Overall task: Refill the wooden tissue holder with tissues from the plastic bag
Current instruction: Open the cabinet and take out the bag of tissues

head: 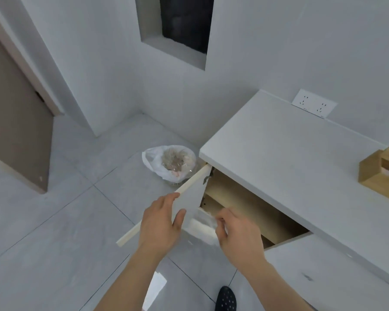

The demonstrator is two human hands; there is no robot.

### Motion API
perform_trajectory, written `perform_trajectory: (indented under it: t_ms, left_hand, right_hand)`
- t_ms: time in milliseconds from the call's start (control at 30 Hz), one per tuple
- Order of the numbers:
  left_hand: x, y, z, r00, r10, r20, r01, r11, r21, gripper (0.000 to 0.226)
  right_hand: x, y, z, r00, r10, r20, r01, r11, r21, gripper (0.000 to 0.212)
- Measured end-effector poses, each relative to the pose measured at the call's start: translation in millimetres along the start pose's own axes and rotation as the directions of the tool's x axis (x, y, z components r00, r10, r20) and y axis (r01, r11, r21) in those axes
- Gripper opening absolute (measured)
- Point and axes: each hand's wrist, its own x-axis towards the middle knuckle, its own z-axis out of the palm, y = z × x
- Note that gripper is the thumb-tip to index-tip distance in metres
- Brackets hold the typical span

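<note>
The wooden tissue holder [382, 175] stands on the white countertop [285, 151] at the far right, partly cut off by the frame edge. Below the counter a cabinet door [189, 189] is swung open, and my left hand [161, 221] grips its top edge. My right hand [238, 234] is closed on a clear plastic bag of white tissues [203, 222] at the mouth of the open cabinet [252, 209]. Part of the bag is hidden behind my fingers and the door.
A waste bin lined with a white plastic bag [169, 162] stands on the tiled floor just beyond the open door. A double wall socket [313, 103] sits behind the counter. A brown door [11, 113] is at the left. My slippered foot [226, 298] is below.
</note>
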Motion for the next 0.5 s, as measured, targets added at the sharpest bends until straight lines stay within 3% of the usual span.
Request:
perform_trajectory:
  t_ms: [133, 300, 367, 500]
  left_hand:
    - [-4.9, -50.0, -2.1, 0.976, -0.214, 0.041, 0.208, 0.972, 0.111, 0.068]
    - [-21.6, -94.5, 15.9, 0.853, -0.451, 0.261, 0.418, 0.891, 0.175, 0.087]
    - [-32.1, -96.0, 21.0, 0.814, -0.491, 0.312, 0.451, 0.871, 0.194, 0.09]
    - [-46.2, -82.4, 27.5, 0.801, -0.523, 0.292, 0.494, 0.853, 0.171, 0.091]
  right_hand:
    - [-9.3, -13.8, -0.4, 0.999, 0.004, 0.041, -0.003, 1.0, -0.013, 0.008]
    - [-25.2, -21.2, -2.5, 0.995, 0.046, 0.092, -0.046, 0.999, -0.005, 0.012]
    - [-30.3, -17.4, -3.9, 0.987, 0.096, 0.129, -0.097, 0.995, -0.004, 0.013]
    - [-35.8, -3.5, -6.2, 0.952, 0.247, 0.179, -0.261, 0.963, 0.064, 0.016]
